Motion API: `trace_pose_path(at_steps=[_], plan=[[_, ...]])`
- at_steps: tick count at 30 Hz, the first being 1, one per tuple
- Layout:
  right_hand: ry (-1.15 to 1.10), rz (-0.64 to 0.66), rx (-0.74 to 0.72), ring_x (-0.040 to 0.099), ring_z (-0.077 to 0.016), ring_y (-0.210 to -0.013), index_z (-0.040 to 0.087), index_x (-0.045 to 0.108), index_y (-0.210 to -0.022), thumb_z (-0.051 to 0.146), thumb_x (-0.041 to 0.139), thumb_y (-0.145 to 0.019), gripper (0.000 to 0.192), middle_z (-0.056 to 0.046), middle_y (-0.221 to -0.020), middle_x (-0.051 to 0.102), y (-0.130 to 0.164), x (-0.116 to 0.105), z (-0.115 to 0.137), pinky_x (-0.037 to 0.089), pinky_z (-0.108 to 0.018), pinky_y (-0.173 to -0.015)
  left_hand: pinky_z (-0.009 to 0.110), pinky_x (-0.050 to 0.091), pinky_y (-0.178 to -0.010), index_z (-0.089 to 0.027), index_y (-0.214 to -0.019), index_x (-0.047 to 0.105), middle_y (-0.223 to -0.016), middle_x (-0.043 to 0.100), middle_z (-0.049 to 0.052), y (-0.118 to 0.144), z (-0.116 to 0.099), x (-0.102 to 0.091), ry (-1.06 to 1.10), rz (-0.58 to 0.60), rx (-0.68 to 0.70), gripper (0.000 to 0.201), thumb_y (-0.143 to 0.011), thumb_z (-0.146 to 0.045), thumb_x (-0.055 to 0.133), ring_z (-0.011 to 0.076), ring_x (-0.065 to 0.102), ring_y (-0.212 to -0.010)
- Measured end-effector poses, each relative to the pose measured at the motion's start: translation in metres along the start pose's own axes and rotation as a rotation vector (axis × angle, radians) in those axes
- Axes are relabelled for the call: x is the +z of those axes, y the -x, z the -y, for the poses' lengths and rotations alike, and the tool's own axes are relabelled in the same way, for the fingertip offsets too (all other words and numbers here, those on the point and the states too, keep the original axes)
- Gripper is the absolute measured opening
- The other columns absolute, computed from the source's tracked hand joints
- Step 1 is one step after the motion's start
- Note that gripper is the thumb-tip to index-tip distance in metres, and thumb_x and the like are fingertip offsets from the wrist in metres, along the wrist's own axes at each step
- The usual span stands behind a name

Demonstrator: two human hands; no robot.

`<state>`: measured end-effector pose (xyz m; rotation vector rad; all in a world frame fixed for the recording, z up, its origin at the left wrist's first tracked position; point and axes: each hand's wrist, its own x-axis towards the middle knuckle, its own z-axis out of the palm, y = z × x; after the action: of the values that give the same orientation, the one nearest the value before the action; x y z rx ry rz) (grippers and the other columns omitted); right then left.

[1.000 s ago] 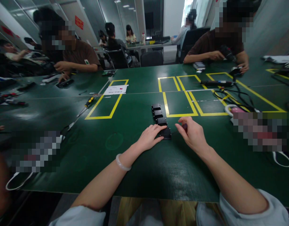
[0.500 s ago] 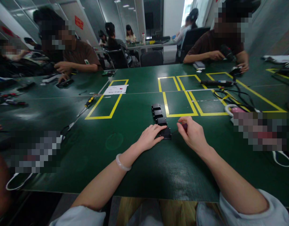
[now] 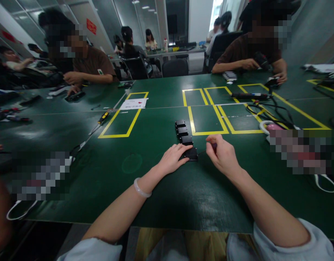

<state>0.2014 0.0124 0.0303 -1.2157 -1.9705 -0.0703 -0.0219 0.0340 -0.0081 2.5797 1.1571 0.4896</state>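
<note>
Several black box-like parts stand in a row on the green table. My left hand grips the nearest black box, thumb on its near side and fingers at its far edge. To the right, my right hand is closed around the dark handle of a screwdriver. Its thin shaft points left, with the tip at the right side of that box; whether it sits in a screw is too small to tell. Just beyond, another black box leads the rest of the row away from me.
Yellow tape rectangles mark the table beyond the boxes. A paper sheet and a yellow-black screwdriver lie at left. A black electric screwdriver with cables lies at right. Two co-workers sit across; one holds a power tool.
My hands and the nearest box stay almost in place. The screwdriver in my right hand shows only a very slight shift. In the background, a person at far left has moved an arm.
</note>
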Motion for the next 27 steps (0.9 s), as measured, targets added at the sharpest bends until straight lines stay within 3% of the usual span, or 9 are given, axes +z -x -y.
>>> trace_pose_path(at_steps=[9, 16, 23, 27], plan=[[0.007, 0.002, -0.011, 0.054, -0.0155, -0.059, 0.019, 0.051, -0.097, 0.034, 0.048, -0.092, 0.017, 0.0, -0.069, 0.058, 0.0, 0.0002, 0.0, 0.041, -0.028, -0.059, 0.037, 0.043, -0.091, -0.03, -0.138, 0.037, -0.12, 0.052, 0.005, -0.0001, 0.0, 0.0004, -0.008, -0.001, 0.002, 0.047, -0.094, -0.035, 0.051, 0.0224, 0.05, -0.105], [-0.008, -0.02, -0.007, 0.058, -0.0165, -0.064, 0.019, 0.049, -0.103, 0.024, 0.044, -0.091, 0.015, -0.003, -0.077, 0.063, 0.0008, 0.0014, -0.0004, 0.044, -0.029, -0.063, 0.037, 0.043, -0.091, -0.03, -0.139, 0.035, -0.119, 0.052, 0.005, 0.0, -0.0006, -0.0007, -0.015, 0.001, 0.006, 0.048, -0.094, -0.035, 0.051, 0.0222, 0.05, -0.104], [-0.007, -0.006, -0.012, 0.053, -0.0149, -0.056, 0.019, 0.051, -0.095, 0.033, 0.048, -0.092, 0.015, 0.001, -0.066, 0.057, -0.0007, -0.0005, 0.0016, 0.04, -0.027, -0.056, 0.037, 0.043, -0.091, -0.03, -0.139, 0.036, -0.119, 0.052, 0.005, 0.0, -0.0001, -0.0001, -0.012, -0.003, 0.008, 0.047, -0.094, -0.036, 0.051, 0.0222, 0.05, -0.104], [-0.015, -0.021, -0.01, 0.058, -0.0159, -0.062, 0.019, 0.05, -0.099, 0.026, 0.045, -0.092, 0.011, -0.002, -0.075, 0.062, 0.0003, 0.0006, 0.0002, 0.043, -0.028, -0.061, 0.037, 0.043, -0.091, -0.03, -0.139, 0.036, -0.118, 0.052, 0.005, 0.0001, 0.0, 0.0002, -0.012, -0.008, 0.008, 0.048, -0.094, -0.035, 0.051, 0.0221, 0.05, -0.104]])
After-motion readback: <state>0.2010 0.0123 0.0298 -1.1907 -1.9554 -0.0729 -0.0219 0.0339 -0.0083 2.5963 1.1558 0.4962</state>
